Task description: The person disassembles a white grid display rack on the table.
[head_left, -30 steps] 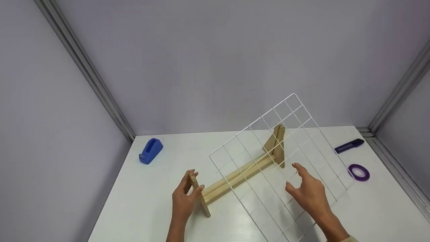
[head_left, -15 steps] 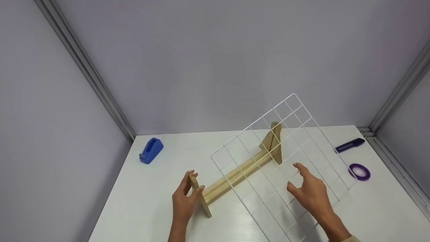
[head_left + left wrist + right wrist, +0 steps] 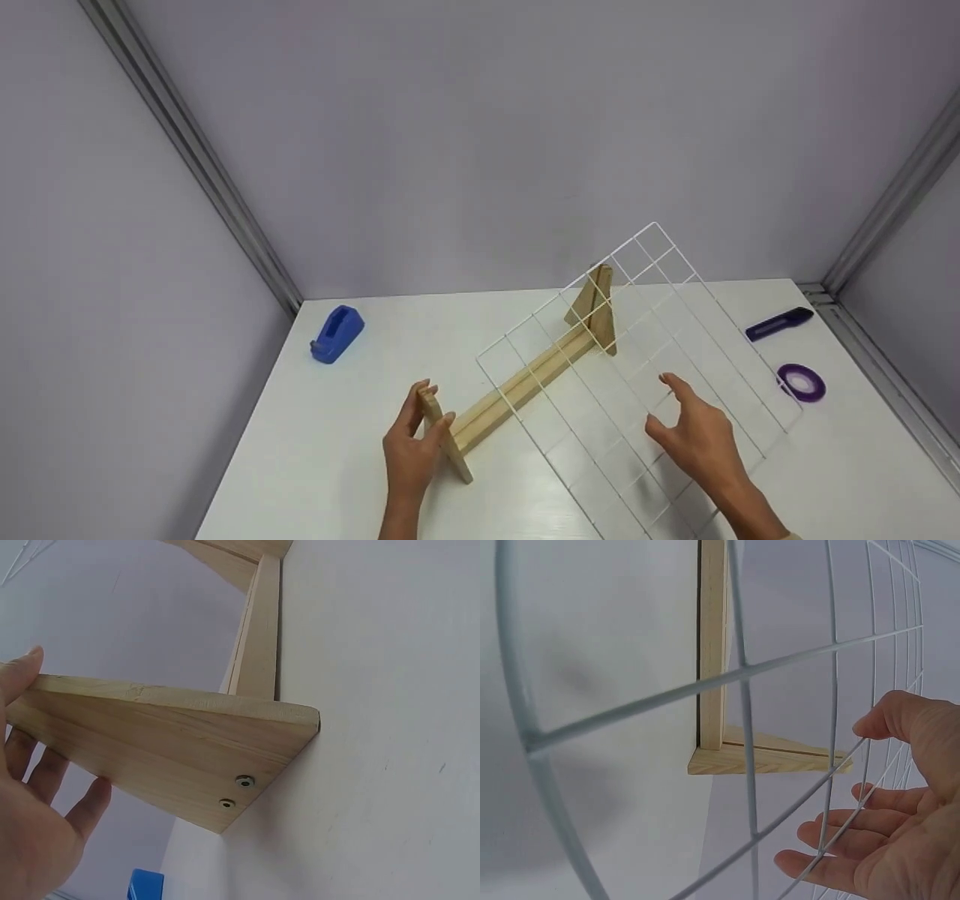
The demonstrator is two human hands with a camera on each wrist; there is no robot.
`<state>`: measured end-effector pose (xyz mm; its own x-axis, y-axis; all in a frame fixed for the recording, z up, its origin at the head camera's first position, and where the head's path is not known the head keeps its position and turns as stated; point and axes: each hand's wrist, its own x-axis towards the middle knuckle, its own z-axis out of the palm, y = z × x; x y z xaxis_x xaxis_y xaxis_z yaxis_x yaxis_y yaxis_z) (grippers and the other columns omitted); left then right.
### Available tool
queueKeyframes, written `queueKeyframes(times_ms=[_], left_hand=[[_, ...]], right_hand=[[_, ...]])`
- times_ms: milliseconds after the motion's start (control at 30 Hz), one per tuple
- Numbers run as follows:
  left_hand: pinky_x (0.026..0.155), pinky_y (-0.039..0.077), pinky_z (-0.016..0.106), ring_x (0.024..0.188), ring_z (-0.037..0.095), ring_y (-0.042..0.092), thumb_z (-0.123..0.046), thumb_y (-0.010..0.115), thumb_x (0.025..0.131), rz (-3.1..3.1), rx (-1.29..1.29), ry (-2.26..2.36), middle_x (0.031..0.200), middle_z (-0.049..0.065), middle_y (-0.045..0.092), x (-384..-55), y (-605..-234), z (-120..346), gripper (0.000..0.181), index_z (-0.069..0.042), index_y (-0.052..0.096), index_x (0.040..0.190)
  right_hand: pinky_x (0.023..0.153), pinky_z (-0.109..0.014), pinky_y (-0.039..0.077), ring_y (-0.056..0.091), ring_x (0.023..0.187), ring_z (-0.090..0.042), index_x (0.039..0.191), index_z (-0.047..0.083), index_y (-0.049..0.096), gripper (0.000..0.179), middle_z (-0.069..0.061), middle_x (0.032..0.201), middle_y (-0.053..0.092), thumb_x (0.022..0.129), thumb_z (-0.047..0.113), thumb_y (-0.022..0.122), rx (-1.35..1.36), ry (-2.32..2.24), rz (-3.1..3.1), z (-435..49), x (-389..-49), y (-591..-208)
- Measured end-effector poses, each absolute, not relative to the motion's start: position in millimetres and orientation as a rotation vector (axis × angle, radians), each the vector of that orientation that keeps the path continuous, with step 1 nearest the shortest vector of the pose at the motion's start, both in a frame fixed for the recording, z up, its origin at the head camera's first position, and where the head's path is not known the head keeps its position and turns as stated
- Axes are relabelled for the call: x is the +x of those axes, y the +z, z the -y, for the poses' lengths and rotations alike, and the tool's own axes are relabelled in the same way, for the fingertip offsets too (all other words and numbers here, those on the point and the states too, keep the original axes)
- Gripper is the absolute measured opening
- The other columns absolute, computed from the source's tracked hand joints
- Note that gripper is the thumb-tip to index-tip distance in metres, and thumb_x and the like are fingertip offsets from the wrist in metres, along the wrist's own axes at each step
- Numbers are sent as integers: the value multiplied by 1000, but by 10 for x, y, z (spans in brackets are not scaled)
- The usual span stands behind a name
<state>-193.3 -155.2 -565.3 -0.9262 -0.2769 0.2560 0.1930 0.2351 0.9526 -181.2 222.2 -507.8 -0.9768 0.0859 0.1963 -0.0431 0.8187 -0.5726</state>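
Observation:
A wooden stand (image 3: 517, 394) lies slantwise on the white table, a grooved bar joining two upright end boards. My left hand (image 3: 409, 451) grips the near end board (image 3: 172, 750) by its upper part, thumb on one side and fingers on the other. Two bolt heads (image 3: 236, 791) show low on that board's outer face. With my right hand (image 3: 701, 442) I hold a white wire grid panel (image 3: 520, 421), thumb against one wire (image 3: 862, 741) and fingers behind. The panel is tilted and overlaps the bar and the grooved far end board (image 3: 602, 319) in the head view.
A blue tape dispenser (image 3: 337, 334) stands at the table's back left. Toward the right edge lie a dark purple box cutter-like tool (image 3: 780, 324) and a purple roll of tape (image 3: 801, 383). Grey walls with metal profiles enclose the table (image 3: 300, 465).
The stand's far end has swung to the left and back, pivoting about the end in my left hand. The panel's upper edge has dropped slightly, and my right hand has shifted a little right.

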Motion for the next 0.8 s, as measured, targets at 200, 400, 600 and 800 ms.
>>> queueKeyframes(times_ms=[200,400,600,800], left_hand=[[116,42,48,134,22,59,-12,82,86,2101,94,-1729,133,3,69,-1906,-5648,1524,65,-17,56,145],[116,42,45,133,22,59,-13,82,85,2099,111,-1693,134,6,69,-1899,-5668,1510,68,-11,54,147],[115,42,45,134,23,58,-15,83,85,2115,139,-1671,136,7,67,-1896,-5675,1504,67,-14,55,146],[116,42,43,136,23,56,-14,83,85,2127,174,-1662,139,5,65,-1885,-5658,1488,71,-9,51,148]], right_hand=[[45,-24,25,26,50,-7,143,2,53,64,7,53,31,83,11,74,-39,882,2825,-2255,-1798,-5121],[44,-24,26,27,49,-7,143,1,52,64,8,53,31,83,11,74,-19,870,2854,-2295,-1780,-5182],[45,-24,27,29,49,-7,142,0,53,63,8,54,33,83,11,74,2,840,2872,-2340,-1769,-5278],[45,-25,29,29,48,-7,141,-1,54,63,6,56,38,82,10,75,13,833,2862,-2375,-1748,-5348]])
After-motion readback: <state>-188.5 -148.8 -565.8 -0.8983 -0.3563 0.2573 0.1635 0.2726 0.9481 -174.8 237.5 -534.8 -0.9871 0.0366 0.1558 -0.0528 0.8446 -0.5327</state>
